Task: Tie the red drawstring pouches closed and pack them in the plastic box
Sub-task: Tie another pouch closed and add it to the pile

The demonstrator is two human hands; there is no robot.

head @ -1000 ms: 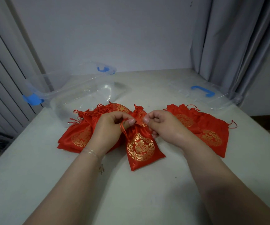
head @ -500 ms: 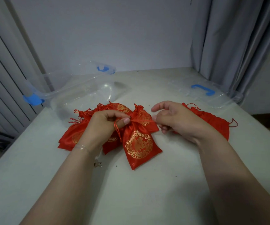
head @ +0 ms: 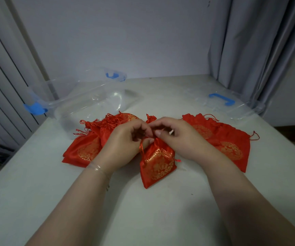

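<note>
A red pouch with gold pattern lies on the table in front of me, its neck gathered. My left hand pinches the red drawstring at the neck, a loop of cord hanging by the thumb. My right hand meets it there, fingers curled on the cord at the pouch's neck. A pile of tied pouches lies to the left, partly behind my left hand. Flat pouches with open tops lie to the right. The clear plastic box with blue latches stands behind the left pile.
The box's clear lid with a blue handle lies at the back right near the grey curtain. The white table reaches a wall at the back; its left edge drops off by vertical blinds.
My right hand came back from the right to the pouch's neck and joined my left hand. The pouch shifted slightly toward me and turned more upright.
</note>
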